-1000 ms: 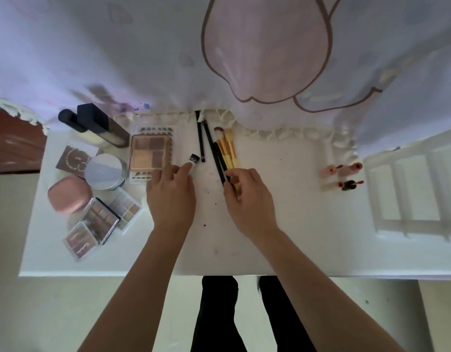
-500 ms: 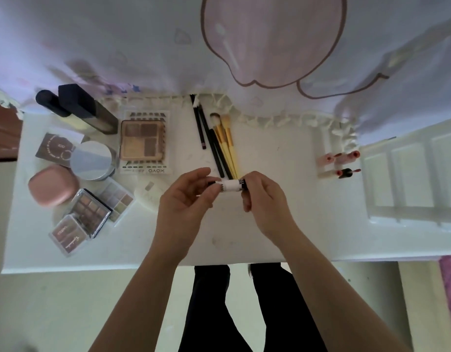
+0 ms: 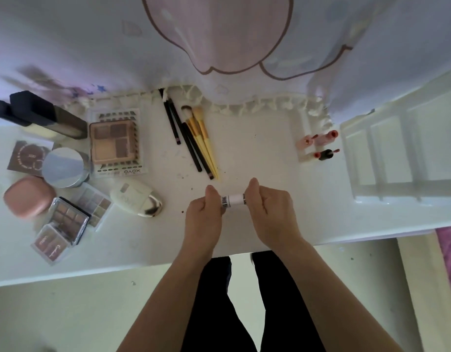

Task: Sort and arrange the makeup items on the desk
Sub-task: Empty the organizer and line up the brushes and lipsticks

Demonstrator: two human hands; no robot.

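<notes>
On my white desk (image 3: 257, 148) the far left corner holds a tall dark square-capped bottle (image 3: 49, 118) and a round black-capped bottle (image 3: 3, 110). Just beside them lies a pink-framed eyeshadow palette in clear packaging (image 3: 112, 143). In front of these lie a brown square card (image 3: 26, 157), a round silver compact (image 3: 65, 167), a rounded pink case (image 3: 28, 195), three clear-cased palettes (image 3: 68, 219) overlapping, and a white oval case (image 3: 135, 198). Mid-desk, black pencils (image 3: 191, 143) and yellow-handled brushes (image 3: 201, 138) lie side by side. On my right lie small pink lip tubes (image 3: 318, 139) and a black-capped one (image 3: 323, 154).
</notes>
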